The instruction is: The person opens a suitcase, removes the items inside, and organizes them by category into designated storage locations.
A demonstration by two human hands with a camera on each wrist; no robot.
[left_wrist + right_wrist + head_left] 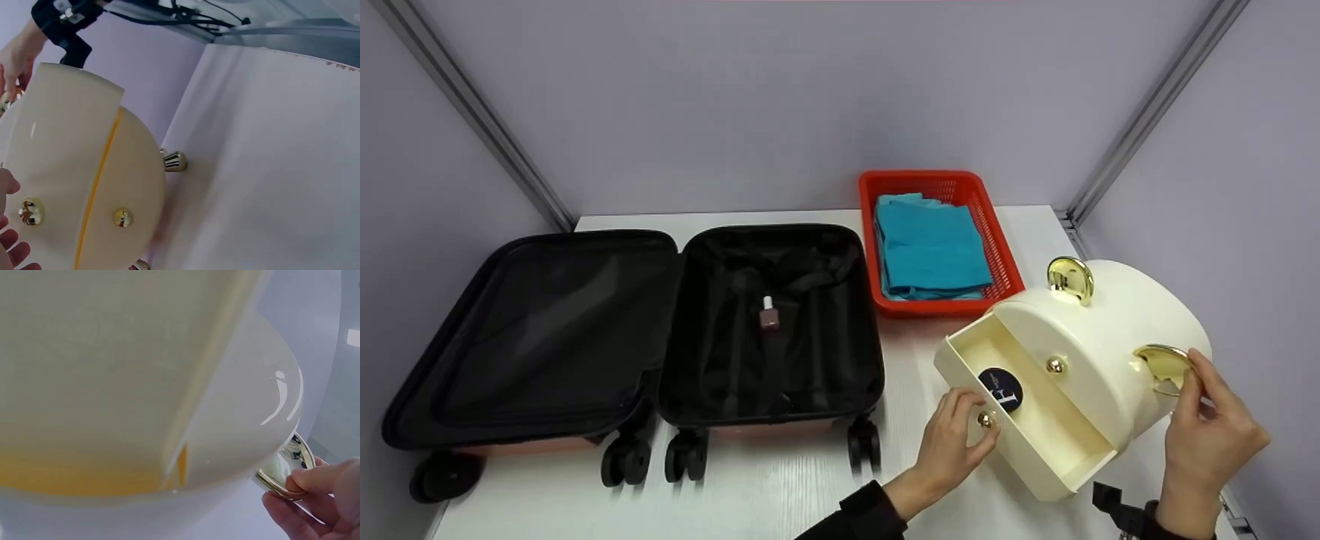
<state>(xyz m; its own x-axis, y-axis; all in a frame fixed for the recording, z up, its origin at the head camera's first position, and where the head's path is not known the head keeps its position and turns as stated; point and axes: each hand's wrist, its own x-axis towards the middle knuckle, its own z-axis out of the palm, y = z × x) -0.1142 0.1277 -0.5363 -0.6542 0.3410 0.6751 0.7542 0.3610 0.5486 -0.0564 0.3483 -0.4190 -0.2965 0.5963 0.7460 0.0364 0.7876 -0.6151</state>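
A cream rounded storage box with gold ear-like handles stands at the right, its drawer pulled out. Inside the drawer lies a round dark-blue item with white lettering. My left hand is at the drawer front, thumb and fingers spread on either side of the small gold knob. In the left wrist view a gap shows between those fingers and the knob. My right hand pinches the gold side handle between thumb and fingers, as the right wrist view also shows on the handle.
An open black-lined suitcase lies at the left, with a small white-capped bottle in one half. Behind the box, a red basket holds folded blue cloths. Walls enclose the white table.
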